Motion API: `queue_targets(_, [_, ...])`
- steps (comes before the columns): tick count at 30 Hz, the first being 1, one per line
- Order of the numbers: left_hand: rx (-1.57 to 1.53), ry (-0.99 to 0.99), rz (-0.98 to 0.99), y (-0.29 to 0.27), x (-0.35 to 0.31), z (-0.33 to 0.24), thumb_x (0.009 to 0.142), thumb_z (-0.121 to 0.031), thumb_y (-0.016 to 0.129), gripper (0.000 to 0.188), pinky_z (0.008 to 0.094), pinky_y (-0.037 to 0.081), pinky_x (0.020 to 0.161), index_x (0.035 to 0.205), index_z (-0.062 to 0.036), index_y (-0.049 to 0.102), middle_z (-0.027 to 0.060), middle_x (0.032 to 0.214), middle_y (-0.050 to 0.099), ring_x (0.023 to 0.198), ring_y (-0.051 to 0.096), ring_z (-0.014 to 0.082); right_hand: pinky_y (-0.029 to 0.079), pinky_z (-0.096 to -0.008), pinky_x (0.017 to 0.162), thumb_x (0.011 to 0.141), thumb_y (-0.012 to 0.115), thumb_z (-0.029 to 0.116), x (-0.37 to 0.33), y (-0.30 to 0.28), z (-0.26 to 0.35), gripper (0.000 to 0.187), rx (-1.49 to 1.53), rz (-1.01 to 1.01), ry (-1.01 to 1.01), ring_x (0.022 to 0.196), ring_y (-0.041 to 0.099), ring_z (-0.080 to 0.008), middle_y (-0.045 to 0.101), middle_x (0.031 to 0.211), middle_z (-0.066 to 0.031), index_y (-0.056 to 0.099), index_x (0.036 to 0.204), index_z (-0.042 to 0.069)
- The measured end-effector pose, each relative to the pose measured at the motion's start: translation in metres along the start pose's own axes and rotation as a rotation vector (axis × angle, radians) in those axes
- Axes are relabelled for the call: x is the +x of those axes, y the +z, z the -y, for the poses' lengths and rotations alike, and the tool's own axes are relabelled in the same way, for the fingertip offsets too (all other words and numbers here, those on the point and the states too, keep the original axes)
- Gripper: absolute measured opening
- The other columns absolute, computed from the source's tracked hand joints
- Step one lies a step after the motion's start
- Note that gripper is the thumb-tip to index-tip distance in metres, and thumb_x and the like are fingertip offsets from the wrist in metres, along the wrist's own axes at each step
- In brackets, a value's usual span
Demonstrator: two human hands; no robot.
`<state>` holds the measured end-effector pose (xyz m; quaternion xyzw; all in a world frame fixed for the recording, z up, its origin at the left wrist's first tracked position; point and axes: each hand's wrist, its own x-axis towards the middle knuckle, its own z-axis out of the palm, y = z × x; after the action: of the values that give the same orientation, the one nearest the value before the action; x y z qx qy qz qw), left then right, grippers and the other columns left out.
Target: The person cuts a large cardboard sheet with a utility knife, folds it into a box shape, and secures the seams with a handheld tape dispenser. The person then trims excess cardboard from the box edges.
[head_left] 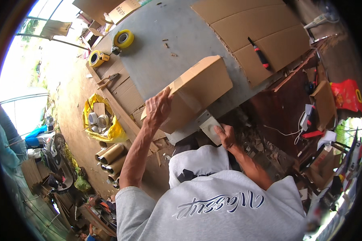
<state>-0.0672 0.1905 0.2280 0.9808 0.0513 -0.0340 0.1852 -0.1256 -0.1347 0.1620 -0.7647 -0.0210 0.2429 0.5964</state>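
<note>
Looking down from my head, I have my left hand [157, 107] on the upper left edge of a cardboard box [201, 92], fingers curled over it and gripping. The box lies at a slant over the near part of the grey surface [149, 52]; I can't see what it holds. My right hand [228, 137] is closed on a pale block [211, 129], thumb on top, its grey end just beside the box's lower side.

On the floor to my left, a yellow bag [117, 137] stands open, with tape rolls [102, 120] and a bit of cardboard inside. Cardboard tubes [113, 154] lie near it. Two yellow tape rolls in dispensers [122, 38] sit at the far left, pliers [107, 81] nearer me. Off to the right is a red bag [345, 96], contents hidden, just beside an upright brown carton [323, 105].
</note>
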Motion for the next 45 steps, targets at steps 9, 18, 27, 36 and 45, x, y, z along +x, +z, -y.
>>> queue_targets(9, [-0.136, -0.098, 0.07, -0.046, 0.072, 0.058, 0.106, -0.049, 0.04, 0.053, 0.0538, 0.053, 0.076, 0.108, -0.0085, 0.074, 0.029, 0.087, 0.068, 0.086, 0.066, 0.0486, 0.049, -0.0384, 0.064, 0.095, 0.06, 0.051, -0.014, 0.009, -0.024, 0.057, 0.01, -0.091, 0.112, 0.067, 0.061, -0.0219, 0.067, 0.073, -0.0173, 0.071, 0.094, -0.004])
queue_targets(18, [-0.173, -0.233, 0.18, -0.034, 0.174, 0.158, 0.104, -0.059, 0.039, 0.067, 0.0516, 0.049, 0.092, 0.101, -0.0014, 0.074, 0.0305, 0.102, 0.069, 0.106, 0.064, 0.049, 0.036, -0.0398, 0.052, 0.094, 0.062, 0.047, 0.095, 0.052, 0.006, 0.057, -0.011, -0.093, 0.016, 0.055, 0.045, -0.0136, 0.045, 0.053, -0.0092, 0.056, 0.067, -0.003])
queue_targets(27, [-0.234, -0.13, 0.131, 0.057, 0.165, 0.225, 0.105, -0.039, 0.051, 0.048, 0.0521, 0.049, 0.09, 0.103, 0.0056, 0.068, 0.0324, 0.104, 0.068, 0.104, 0.066, 0.0445, 0.036, -0.0414, 0.054, 0.095, 0.061, 0.045, 0.14, 0.08, 0.051, 0.054, -0.002, -0.05, -0.047, 0.056, 0.042, -0.0156, 0.044, 0.055, -0.0091, 0.057, 0.069, -0.003])
queue_targets(36, [-0.439, 0.073, 0.242, 0.025, -0.016, 0.02, 0.104, -0.037, 0.052, 0.053, 0.0446, 0.038, 0.116, 0.139, 0.0024, 0.056, 0.0279, 0.147, 0.052, 0.138, 0.048, 0.0427, 0.041, -0.0452, 0.056, 0.091, 0.063, 0.056, 0.042, 0.04, -0.035, 0.069, -0.068, -0.125, 0.035, 0.054, 0.049, -0.0268, 0.052, 0.059, -0.0253, 0.059, 0.069, -0.01])
queue_targets(45, [0.06, 0.025, -0.042, 0.017, -0.022, -0.011, 0.1, -0.031, 0.057, 0.039, 0.0524, 0.056, 0.071, 0.128, -0.0047, 0.059, 0.0201, 0.104, 0.072, 0.084, 0.07, 0.0424, 0.048, -0.0437, 0.061, 0.095, 0.061, 0.049, 0.01, 0.028, 0.016, 0.057, 0.063, -0.058, -0.076, 0.063, 0.062, -0.0352, 0.063, 0.073, -0.028, 0.068, 0.089, -0.007])
